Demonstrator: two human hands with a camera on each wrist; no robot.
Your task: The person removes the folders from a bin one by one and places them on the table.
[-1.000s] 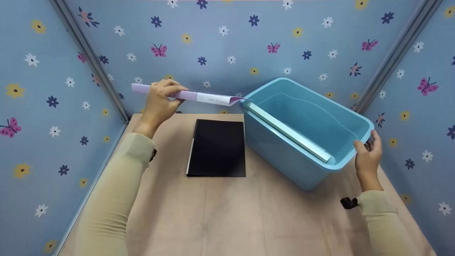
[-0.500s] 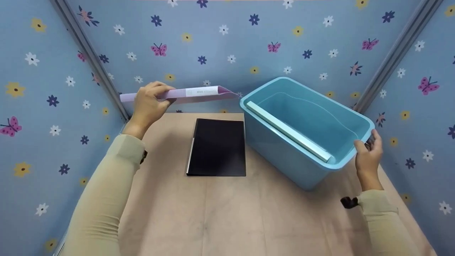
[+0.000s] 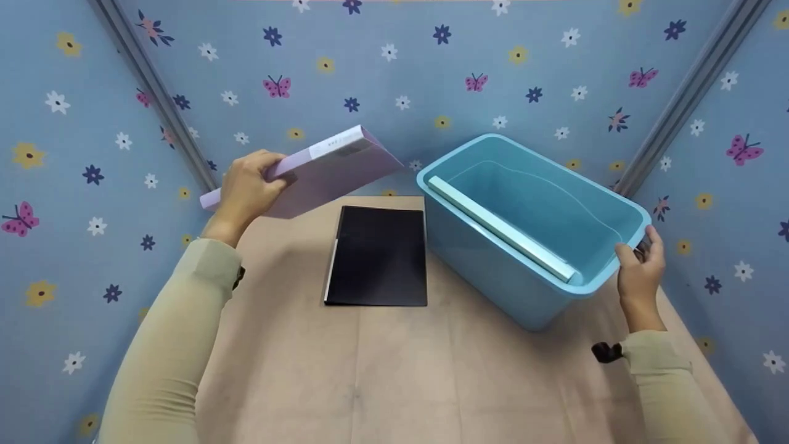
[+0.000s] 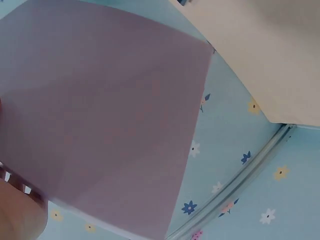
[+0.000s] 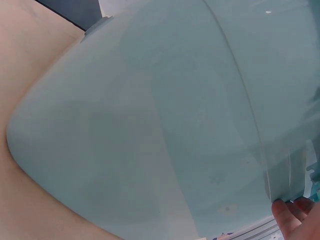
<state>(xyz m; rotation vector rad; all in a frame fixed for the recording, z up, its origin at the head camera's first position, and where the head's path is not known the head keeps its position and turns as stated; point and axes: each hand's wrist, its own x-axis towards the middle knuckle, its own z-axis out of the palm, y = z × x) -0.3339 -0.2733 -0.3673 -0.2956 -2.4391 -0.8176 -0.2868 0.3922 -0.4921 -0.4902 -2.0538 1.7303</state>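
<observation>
Lilac plastic, by the look of it: the folder (image 3: 339, 176) is up in the air left of the tub (image 3: 493, 265), tilted, its labelled spine uppermost. I'd guess it's light, slightly slippery and floppy towards its free edges, so the stiffer spine seems the place to grip. There the left hand (image 3: 249, 185) pinches it. The right hand (image 3: 641, 274) has its fingers curled round the tub's end rim; a pale green strip-like item (image 3: 502, 228) lies inside, along the near wall. Just beside, a black folder (image 3: 377, 256) lies flat on the beige table (image 3: 400, 370), before flowered blue walls (image 3: 382, 80).
</observation>
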